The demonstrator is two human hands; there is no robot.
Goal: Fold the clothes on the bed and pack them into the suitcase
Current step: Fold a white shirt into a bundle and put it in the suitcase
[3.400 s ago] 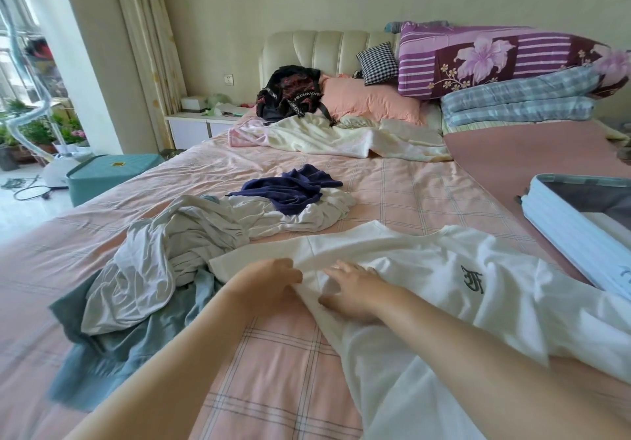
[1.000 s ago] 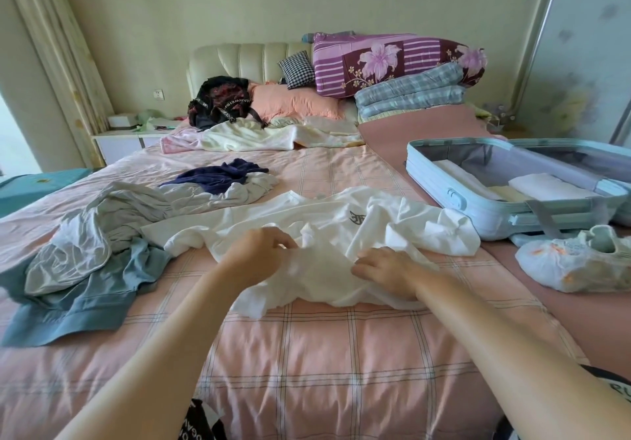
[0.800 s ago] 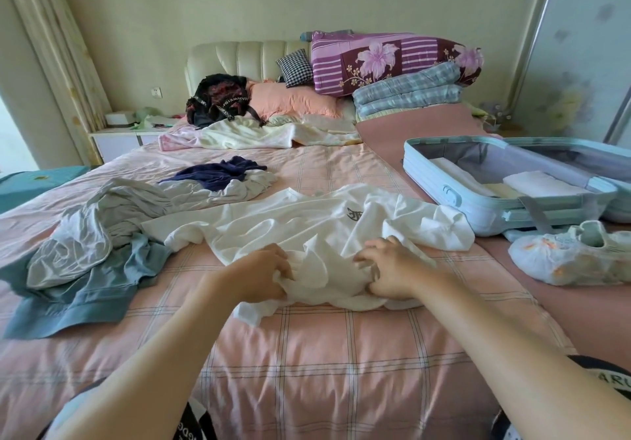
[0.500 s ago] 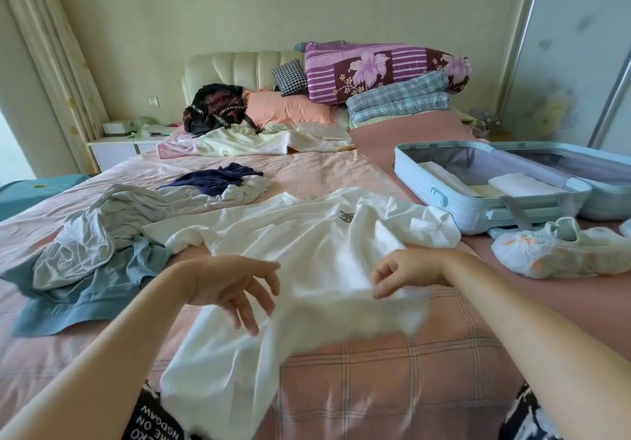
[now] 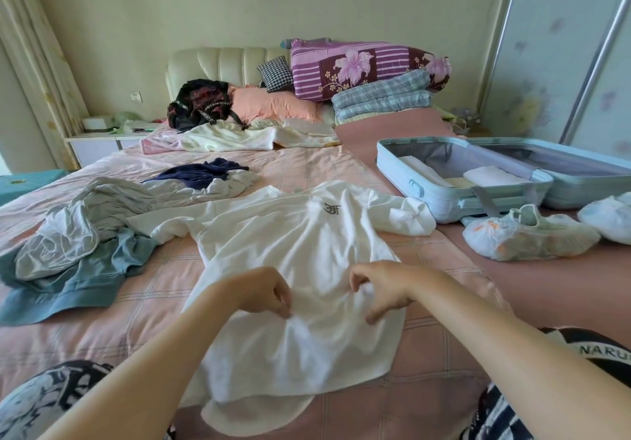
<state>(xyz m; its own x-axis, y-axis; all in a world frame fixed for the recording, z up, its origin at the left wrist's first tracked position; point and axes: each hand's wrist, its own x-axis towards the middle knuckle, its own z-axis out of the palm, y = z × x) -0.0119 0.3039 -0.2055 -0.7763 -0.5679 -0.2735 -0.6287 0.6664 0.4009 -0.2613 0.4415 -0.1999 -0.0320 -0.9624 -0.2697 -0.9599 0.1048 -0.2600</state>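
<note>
- white T-shirt (image 5: 300, 245) lay front-up on the bed (image 5: 136, 320), collar toward the headboard, hem toward the person, small logo showing at the chest
- left hand (image 5: 263, 291): fingers curled, pinching fabric on the shirt's lower body
- right hand (image 5: 379, 289): same, thumb and fingers closed on a small bunch of cloth
- the two pinch points sat near the shirt's centreline, close to each other but apart, with creases fanning out from them
- judgement: this looked like a tug to flatten and square the body before the first fold, not a fold itself
- neither sleeve was tucked: the one on the person's left was spread out, the one on the right crumpled near the suitcase
- shirt was directly under both hands, with the hem nearer the person than the hands and a lower layer peeking out past the upper one
- suitcase (image 5: 444, 200) lay open on the bed to the right of the shirt, beyond the right hand and well apart from it
- folded items (image 5: 491, 176) were already inside with room left; judgement: parked there to keep the transfer short
- pile of unfolded clothes (image 5: 85, 227) lay on the left, just beside the spread sleeve, with a navy garment (image 5: 201, 174) at its far end
- bagged shoes (image 5: 526, 238) lay just beside the suitcase's near wall
- judgement: partway through, several pieces left to fold
</note>
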